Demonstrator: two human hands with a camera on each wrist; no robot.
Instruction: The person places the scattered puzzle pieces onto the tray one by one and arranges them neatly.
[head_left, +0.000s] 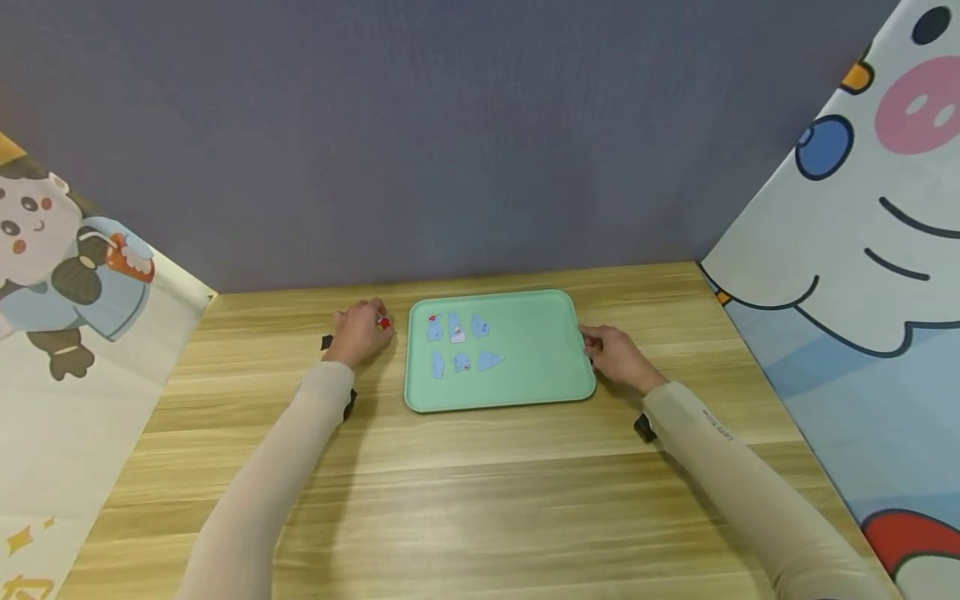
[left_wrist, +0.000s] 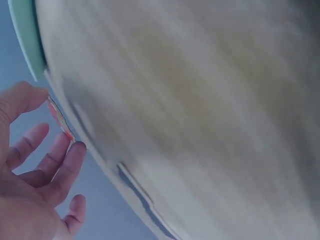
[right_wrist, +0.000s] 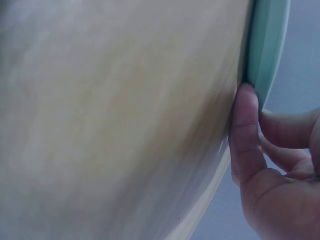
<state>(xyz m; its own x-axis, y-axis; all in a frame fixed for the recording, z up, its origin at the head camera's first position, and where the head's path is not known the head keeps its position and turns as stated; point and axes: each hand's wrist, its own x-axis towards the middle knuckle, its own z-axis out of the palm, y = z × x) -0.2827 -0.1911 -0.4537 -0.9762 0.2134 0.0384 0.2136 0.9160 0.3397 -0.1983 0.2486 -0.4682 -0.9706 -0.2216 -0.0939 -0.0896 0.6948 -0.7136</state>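
In the head view a pale green tray (head_left: 540, 354) lies on the wooden table. Several small flat light-blue pieces (head_left: 490, 360) with printed marks sit in two rows on its left half. Left of the tray, my left hand (head_left: 358, 333) pinches another small flat piece (head_left: 385, 322) with a red star-like print. The left wrist view shows that piece (left_wrist: 61, 119) edge-on between thumb and fingertips. My right hand (head_left: 613, 357) grips the tray's right rim. In the right wrist view thumb and finger pinch the green rim (right_wrist: 270, 55).
A flat, dark thing with a pale edge (left_wrist: 142, 200) lies on the table near my left hand; its kind is unclear. A grey wall (head_left: 450, 150) stands behind the table (head_left: 480, 492). Cartoon-printed panels (head_left: 862, 250) flank both sides.
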